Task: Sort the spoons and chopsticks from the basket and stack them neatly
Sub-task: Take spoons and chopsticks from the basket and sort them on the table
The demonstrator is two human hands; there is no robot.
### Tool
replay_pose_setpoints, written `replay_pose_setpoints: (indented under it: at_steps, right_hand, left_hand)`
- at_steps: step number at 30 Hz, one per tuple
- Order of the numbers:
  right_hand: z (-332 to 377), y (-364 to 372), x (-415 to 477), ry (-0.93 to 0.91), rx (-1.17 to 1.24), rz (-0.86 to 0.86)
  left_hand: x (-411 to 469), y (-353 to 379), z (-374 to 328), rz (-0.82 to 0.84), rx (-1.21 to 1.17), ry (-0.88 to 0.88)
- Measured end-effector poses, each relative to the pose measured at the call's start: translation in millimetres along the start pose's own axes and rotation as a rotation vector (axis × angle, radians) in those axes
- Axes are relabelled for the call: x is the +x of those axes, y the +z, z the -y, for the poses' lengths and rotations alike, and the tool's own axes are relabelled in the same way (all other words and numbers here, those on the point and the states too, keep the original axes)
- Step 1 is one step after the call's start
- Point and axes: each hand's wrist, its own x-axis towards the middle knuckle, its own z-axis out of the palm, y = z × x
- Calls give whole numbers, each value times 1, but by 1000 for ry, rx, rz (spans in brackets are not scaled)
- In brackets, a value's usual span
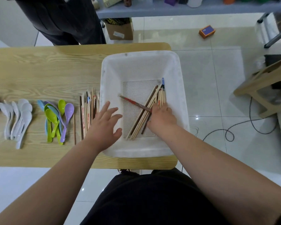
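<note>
A wooden table (39, 70) is seen from above, with a white perforated basket (113, 75) set at its right end. To the left of the basket, the sorted groups are laid out in a row. A pile of sorted chopsticks (88, 114) lies just beside the basket wall, then coloured spoons (55, 117), then white spoons (18, 117).

No spoons are seen in the basket, only loose chopsticks (139, 122) on its floor. Their long axis runs diagonally from near-left to far-right, and a red-banded chopstick (133, 102) is crossed over them. This bundle lies directly under the right hand (162, 116), which is plainly the nearer one. Its fingers are curled down over the far part of the bundle, apparently grasping it.

The left hand (104, 125) is held over the basket's left wall with fingers spread and relaxed. Nothing is held by it, and it lies between the loose bundle and the sorted pile.
</note>
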Motion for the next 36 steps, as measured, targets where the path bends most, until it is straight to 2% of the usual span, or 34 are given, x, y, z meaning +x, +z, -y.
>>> replay_pose_setpoints:
  at_steps: [7, 13, 20, 31, 36]
  right_hand:
    - [11, 11, 18, 78, 129, -141]
    - [13, 9, 28, 193, 199, -144]
    - [19, 7, 38, 31, 99, -192]
    - [37, 4, 44, 65, 80, -67]
    - [38, 0, 36, 38, 158, -81]
  left_hand:
    - [-2, 6, 1, -9, -75, 1]
    - [0, 8, 0, -50, -75, 27]
    - [-2, 4, -3, -57, -52, 35]
    - [-1, 5, -4, -41, 34, 68]
    - [0, 5, -3, -35, 20, 71]
